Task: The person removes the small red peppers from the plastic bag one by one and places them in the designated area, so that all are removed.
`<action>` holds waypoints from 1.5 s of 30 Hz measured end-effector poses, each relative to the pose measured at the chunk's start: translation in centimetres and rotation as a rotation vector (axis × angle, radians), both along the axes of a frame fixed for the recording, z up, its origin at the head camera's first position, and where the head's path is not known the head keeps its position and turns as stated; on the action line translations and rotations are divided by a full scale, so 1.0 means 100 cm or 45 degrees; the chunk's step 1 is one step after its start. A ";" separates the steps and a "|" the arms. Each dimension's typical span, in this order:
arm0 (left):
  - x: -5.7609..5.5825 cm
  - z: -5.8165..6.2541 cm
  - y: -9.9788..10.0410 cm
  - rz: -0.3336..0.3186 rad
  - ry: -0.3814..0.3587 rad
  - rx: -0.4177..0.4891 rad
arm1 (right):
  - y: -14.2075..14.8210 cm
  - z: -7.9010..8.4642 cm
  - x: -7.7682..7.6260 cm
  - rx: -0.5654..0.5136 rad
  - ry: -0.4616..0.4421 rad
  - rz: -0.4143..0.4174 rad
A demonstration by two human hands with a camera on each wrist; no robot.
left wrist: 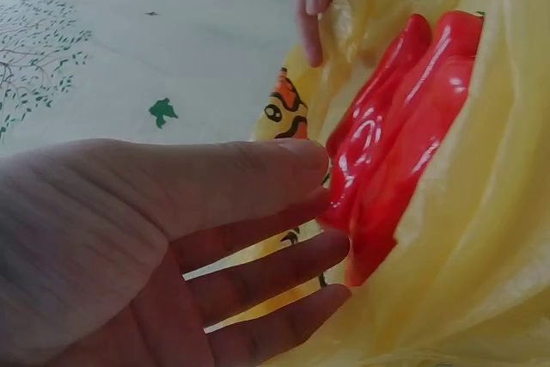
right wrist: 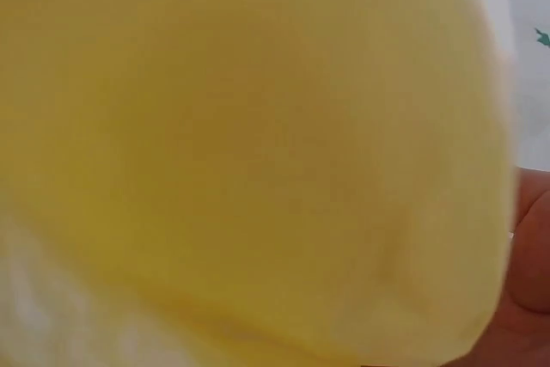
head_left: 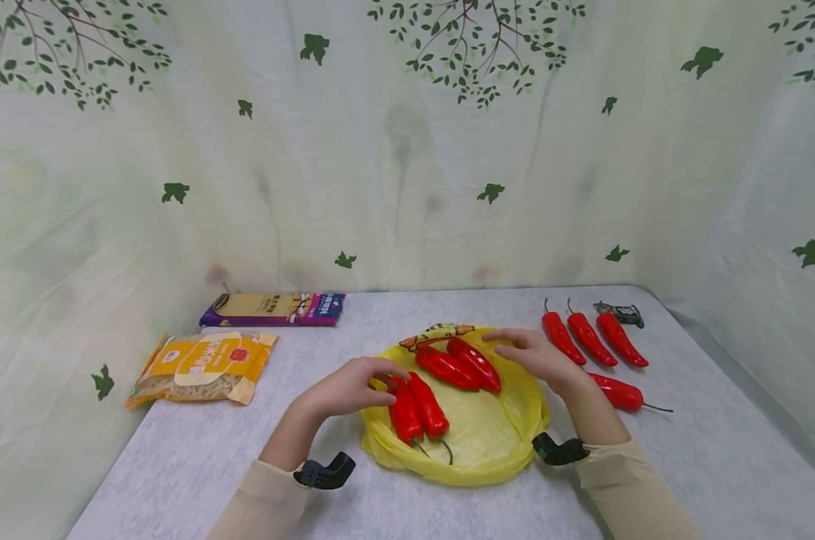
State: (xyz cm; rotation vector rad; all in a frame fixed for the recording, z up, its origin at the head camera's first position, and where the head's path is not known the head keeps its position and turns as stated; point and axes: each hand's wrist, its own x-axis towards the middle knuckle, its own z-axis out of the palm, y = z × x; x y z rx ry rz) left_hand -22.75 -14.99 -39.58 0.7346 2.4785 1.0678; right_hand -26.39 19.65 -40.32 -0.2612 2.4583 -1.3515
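A table [head_left: 326, 349] with a pale, mottled white-grey surface fills the near half of the scene, its far right corner rounded. Behind it and on both sides hangs a pale greenish-white curtain [head_left: 434, 247], printed with leafy branches [head_left: 463, 34] along the top and scattered dark green leaves [head_left: 314, 48] below.

A yellow plastic bag [head_left: 475, 442] sits open at the middle of the table, its sides folded down into a round rim. Inside lie four glossy red peppers: a near-left pair [head_left: 429, 405], stems toward the near side, and a far pair [head_left: 448, 369].

A person in beige sleeves [head_left: 266, 495] reaches in from the near side. The left hand [head_left: 353, 386] is at the near-left pair, thumb and fingers extended and apart; I cannot tell whether they touch. The right hand [head_left: 542, 360] is by the bag's far right rim, fingers stretched out.

To the right, three more peppers [head_left: 591, 339] lie side by side near a small dark packet [head_left: 627, 313], with a fourth pepper [head_left: 620, 394] nearer. On the left are an orange packet [head_left: 212, 367] and, farther back, a long purple-and-tan packet [head_left: 272, 309].
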 end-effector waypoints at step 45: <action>0.003 -0.024 0.026 -0.315 0.292 -0.327 | 0.001 -0.001 0.003 -0.020 0.024 0.067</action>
